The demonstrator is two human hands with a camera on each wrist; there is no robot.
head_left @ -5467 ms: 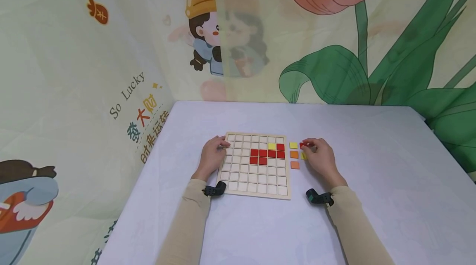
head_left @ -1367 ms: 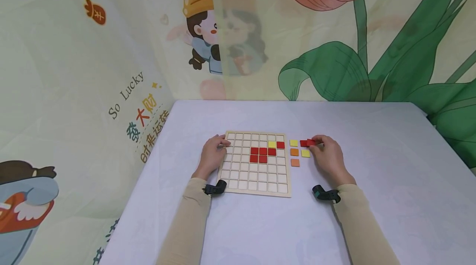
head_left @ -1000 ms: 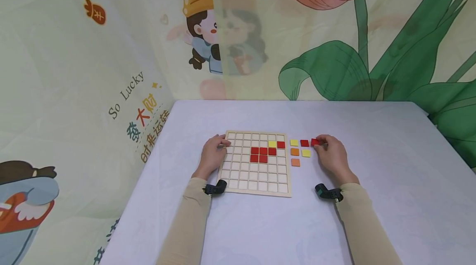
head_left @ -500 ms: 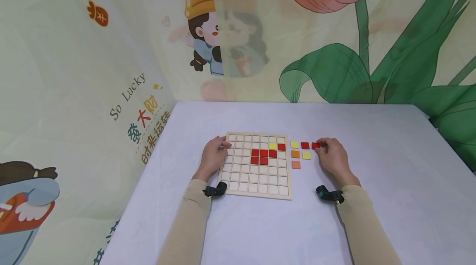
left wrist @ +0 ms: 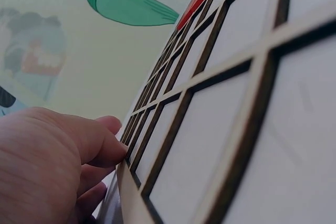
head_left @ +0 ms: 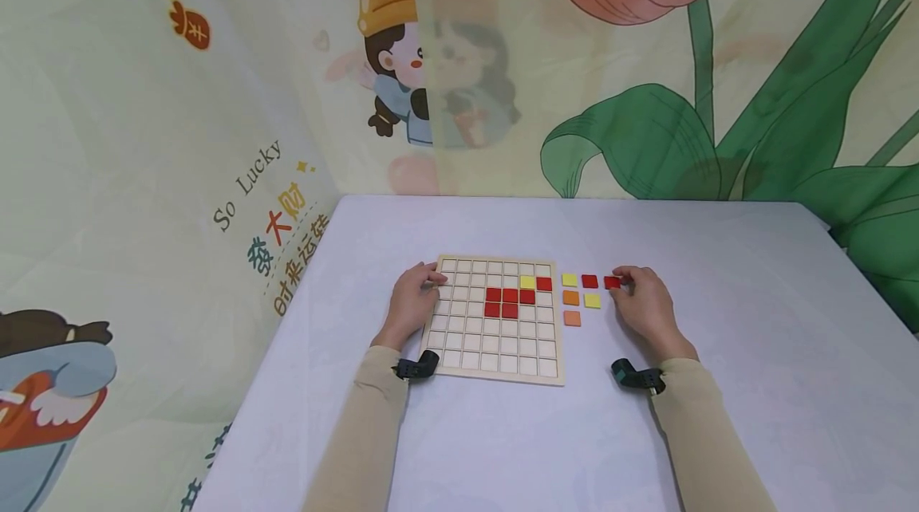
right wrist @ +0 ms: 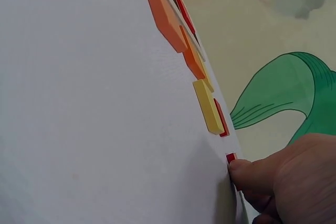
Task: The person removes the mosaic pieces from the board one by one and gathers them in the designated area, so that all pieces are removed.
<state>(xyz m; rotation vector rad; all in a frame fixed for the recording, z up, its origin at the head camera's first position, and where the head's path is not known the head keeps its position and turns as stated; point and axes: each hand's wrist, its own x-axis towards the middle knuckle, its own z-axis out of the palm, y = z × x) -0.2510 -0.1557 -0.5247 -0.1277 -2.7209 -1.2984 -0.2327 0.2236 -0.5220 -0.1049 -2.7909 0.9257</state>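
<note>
A wooden grid board (head_left: 488, 345) lies on the white table with several red tiles (head_left: 510, 295) and one yellow tile (head_left: 527, 282) in its cells. My left hand (head_left: 412, 301) holds the board's left edge, thumb at the rim; in the left wrist view its fingers (left wrist: 90, 198) curl at the side of the frame. Right of the board, my right hand (head_left: 646, 306) pinches a red square tile (head_left: 612, 282) at the end of the top row of loose tiles. In the right wrist view the thumb covers most of that tile (right wrist: 231, 157).
Between the board and my right hand lie loose tiles: a yellow one (head_left: 569, 280), a red one (head_left: 589, 281), two orange ones (head_left: 570, 298) and another yellow one (head_left: 592, 301). A patterned cloth (head_left: 474, 169) hangs behind the table.
A red tile has left the board's right column. My right hand has carried it rightward past another red tile and lowered it at the row's end. The left hand stays at the board.
</note>
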